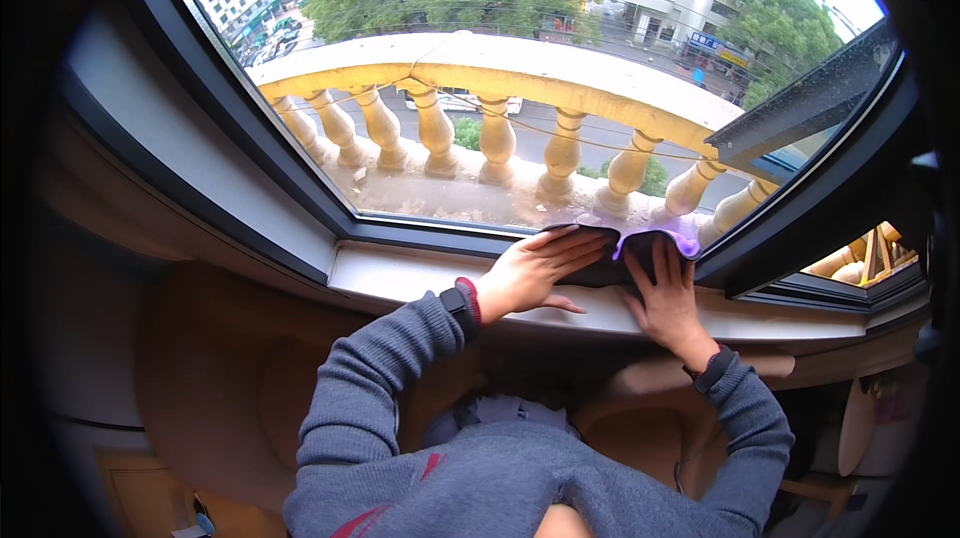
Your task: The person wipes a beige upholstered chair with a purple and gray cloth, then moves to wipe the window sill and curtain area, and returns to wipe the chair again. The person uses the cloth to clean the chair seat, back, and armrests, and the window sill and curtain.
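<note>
While both palms lie flat with fingers spread, left hand (pixel 527 276) and right hand (pixel 664 300) press the purple cloth (pixel 628 242) against the window frame (pixel 420 236), gripping nothing.

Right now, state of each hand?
Left hand: open, fingers flat on the dark cloth at the window frame.
Right hand: open, palm pressed on the same cloth, holding nothing.

both hands lie flat on a dark purple cloth (pixel 625 248) at the bottom of the window frame (pixel 300 208). the left hand (pixel 525 273) presses the cloth's left part, the right hand (pixel 665 298) its right part, fingers (pixel 672 256) spread. below them runs the pale windowsill (pixel 400 278); outside stands a yellow balustrade (pixel 490 138).
</note>
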Demonstrator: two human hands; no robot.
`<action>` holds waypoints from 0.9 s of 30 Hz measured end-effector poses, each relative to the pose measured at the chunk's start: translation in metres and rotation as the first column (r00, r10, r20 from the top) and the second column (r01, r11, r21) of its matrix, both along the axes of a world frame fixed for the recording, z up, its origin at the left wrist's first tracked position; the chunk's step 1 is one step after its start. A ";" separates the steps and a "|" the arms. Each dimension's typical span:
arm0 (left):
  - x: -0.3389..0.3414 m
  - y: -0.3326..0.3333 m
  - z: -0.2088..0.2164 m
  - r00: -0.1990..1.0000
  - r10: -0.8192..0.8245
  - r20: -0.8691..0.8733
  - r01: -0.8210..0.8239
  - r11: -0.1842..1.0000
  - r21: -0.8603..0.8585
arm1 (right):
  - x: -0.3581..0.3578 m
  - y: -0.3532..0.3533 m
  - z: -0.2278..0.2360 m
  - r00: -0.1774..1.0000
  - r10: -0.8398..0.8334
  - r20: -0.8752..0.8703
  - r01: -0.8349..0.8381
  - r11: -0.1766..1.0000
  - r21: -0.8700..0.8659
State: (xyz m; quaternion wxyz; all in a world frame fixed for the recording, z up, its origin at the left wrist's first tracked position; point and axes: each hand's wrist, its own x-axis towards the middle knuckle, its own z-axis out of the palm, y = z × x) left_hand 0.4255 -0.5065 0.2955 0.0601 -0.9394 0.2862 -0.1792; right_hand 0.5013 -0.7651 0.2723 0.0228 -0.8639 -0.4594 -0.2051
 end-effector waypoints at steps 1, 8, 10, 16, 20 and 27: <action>-0.005 0.007 0.000 0.994 0.041 -0.101 -0.041 0.999 -0.002 | -0.004 0.009 0.007 0.999 0.021 -0.030 -0.020 0.999 0.040; -0.015 0.074 0.086 0.872 0.374 0.317 -0.264 0.903 -0.338 | 0.007 0.108 0.130 0.974 0.021 0.224 -0.086 0.955 0.284; -0.025 0.095 0.084 0.841 0.417 0.346 -0.282 0.882 -0.378 | 0.003 0.134 0.129 0.947 0.074 0.314 -0.176 0.934 0.310; -0.086 0.100 -0.019 0.847 0.503 -0.170 -0.531 0.797 -0.289 | -0.021 0.163 0.049 0.892 0.378 0.247 -0.376 0.925 -0.055; -0.094 0.122 -0.025 0.834 0.548 -0.061 -0.517 0.739 -0.432 | -0.025 0.186 0.060 0.918 0.398 -0.006 -0.396 0.912 -0.109; -0.069 0.186 0.048 0.740 0.580 0.341 -0.159 0.643 -0.749 | -0.037 0.296 0.163 0.858 0.355 0.371 -0.478 0.817 0.323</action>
